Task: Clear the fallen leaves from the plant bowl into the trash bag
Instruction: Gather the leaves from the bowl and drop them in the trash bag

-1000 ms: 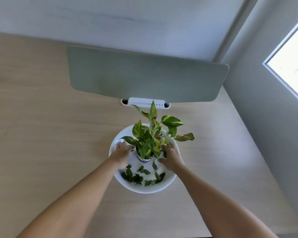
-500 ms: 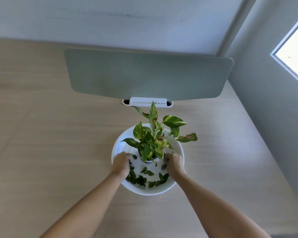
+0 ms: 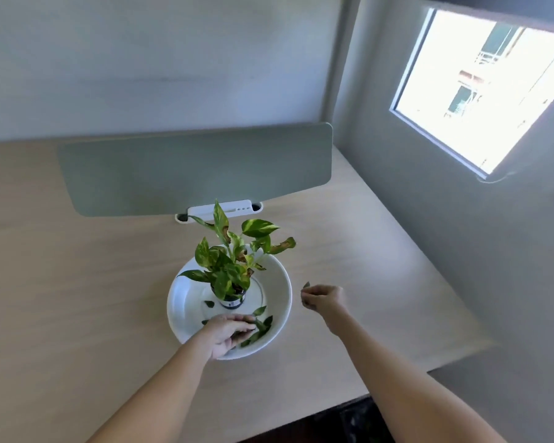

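A white plant bowl (image 3: 279, 289) sits mid-desk with a small potted green plant (image 3: 234, 263) standing in it. Loose dark green fallen leaves (image 3: 261, 324) lie on the bowl's near side, and one leaf (image 3: 209, 304) lies beside the pot. My left hand (image 3: 227, 334) reaches into the bowl's near side, fingers closed over a clump of leaves. My right hand (image 3: 323, 300) is outside the bowl to its right, above the desk, pinched on a few leaves (image 3: 306, 285). No trash bag is in view.
The light wooden desk (image 3: 77, 298) ends at a grey-green divider panel (image 3: 192, 174) with a white clamp (image 3: 219, 211) just behind the plant. A grey wall and a bright window (image 3: 480, 91) stand to the right. The desk's near edge (image 3: 349, 398) drops to a dark floor.
My right hand has left the bowl and moved right with leaves in it. My left hand slid to the bowl's near side over the leaf pile. The view shifted right.
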{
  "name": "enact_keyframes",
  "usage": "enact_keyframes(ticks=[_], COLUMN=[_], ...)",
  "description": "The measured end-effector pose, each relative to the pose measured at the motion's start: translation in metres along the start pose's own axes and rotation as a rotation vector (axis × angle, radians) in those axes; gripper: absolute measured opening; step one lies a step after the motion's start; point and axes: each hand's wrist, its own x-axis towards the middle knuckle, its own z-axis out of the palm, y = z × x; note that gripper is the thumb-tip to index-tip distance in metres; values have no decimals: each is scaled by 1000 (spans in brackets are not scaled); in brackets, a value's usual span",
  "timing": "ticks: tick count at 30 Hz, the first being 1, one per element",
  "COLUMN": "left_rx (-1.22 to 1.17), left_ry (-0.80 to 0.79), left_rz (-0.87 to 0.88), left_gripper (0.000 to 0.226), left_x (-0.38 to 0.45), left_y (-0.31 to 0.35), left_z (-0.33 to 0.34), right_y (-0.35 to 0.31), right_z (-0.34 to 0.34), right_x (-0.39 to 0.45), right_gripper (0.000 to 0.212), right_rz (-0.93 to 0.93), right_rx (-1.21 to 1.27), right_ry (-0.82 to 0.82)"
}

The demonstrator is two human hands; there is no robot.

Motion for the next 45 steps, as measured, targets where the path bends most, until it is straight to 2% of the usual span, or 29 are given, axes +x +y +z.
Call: enact_keyframes(ticks=[3, 7, 12, 16, 18, 27, 30, 38, 45], left_rx=[-46, -31, 70, 211, 279, 465, 513, 550, 578], left_ry=[-114, -164, -245, -308, -321, -41, -56, -58, -113], left_rz=[-12, 10, -69, -179, -244, -402, -474, -463, -366], left_gripper=[16, 19, 41, 23, 20, 15, 40, 50, 45], left_x=[-5, -6, 3, 10, 14, 90, 110, 117, 70], left_y=[-8, -29, -88, -152, -183, -290, -305, -300, -249], left_z=[50, 127, 224, 283, 302, 316, 314, 320, 342], right_y=[2, 18, 63, 117, 143, 260, 280, 271, 215], right_z=[-47, -123, -235, -304, -324, -328, -323, -326, -340], right_x=[-11, -29, -51, -72, -79, -61, -51, -45, -59], right_gripper=[10, 21, 19, 5, 8, 13, 24, 35, 26], right_rz=[-3, 31, 83, 147, 205, 470, 504, 529, 430], right_rx=[180, 238, 285, 242, 248, 266, 258, 284, 292], right_ry=[-8, 8, 112, 229, 275, 424, 430, 458, 458])
